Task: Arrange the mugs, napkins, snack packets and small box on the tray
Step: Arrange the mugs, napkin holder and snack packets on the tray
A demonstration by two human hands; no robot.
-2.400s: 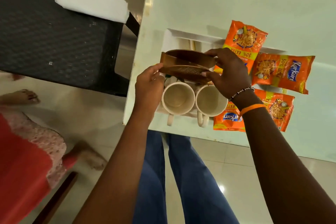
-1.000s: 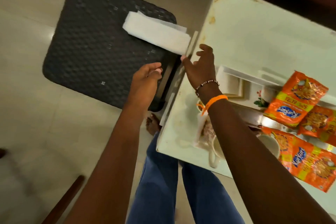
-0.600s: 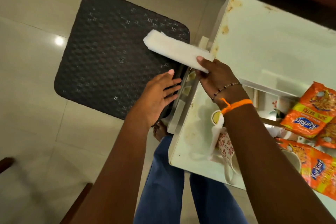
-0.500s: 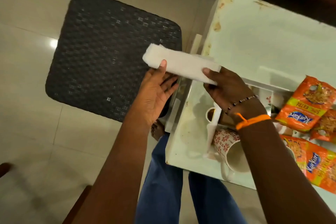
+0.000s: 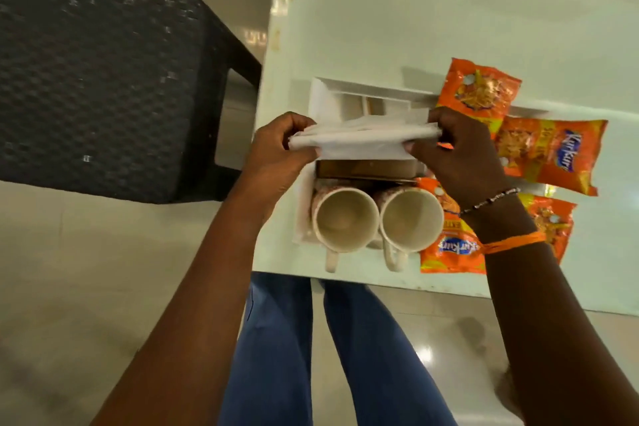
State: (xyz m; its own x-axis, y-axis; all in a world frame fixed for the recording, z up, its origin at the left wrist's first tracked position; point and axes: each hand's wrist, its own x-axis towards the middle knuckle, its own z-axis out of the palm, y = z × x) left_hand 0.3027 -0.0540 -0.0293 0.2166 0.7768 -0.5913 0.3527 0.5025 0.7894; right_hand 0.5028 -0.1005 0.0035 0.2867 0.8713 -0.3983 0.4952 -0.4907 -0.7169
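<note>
A white tray [image 5: 323, 95] lies on the table's left part. Two floral mugs, one [image 5: 344, 220] beside the other [image 5: 411, 218], stand at its near end with handles toward me. Behind them sits a small brown box [image 5: 366, 168]. I hold a stack of white napkins [image 5: 363, 140] just above the box, my left hand [image 5: 276, 152] gripping its left end and my right hand [image 5: 456, 152] its right end. Three orange snack packets lie on the tray's right side: a far one [image 5: 482, 92], a middle one [image 5: 549, 150], a near one [image 5: 449, 247] partly under my right wrist.
The pale table [image 5: 432, 17] ends near the mug handles and just left of the tray. A dark woven stool [image 5: 103, 73] stands to the left on the tiled floor [image 5: 69, 287]. My legs in blue jeans are below the table edge.
The napkins were lifted off the dark stool by my right hand, joined by my left, and carried right to above the brown box on the tray. The view swung back over the tray.
</note>
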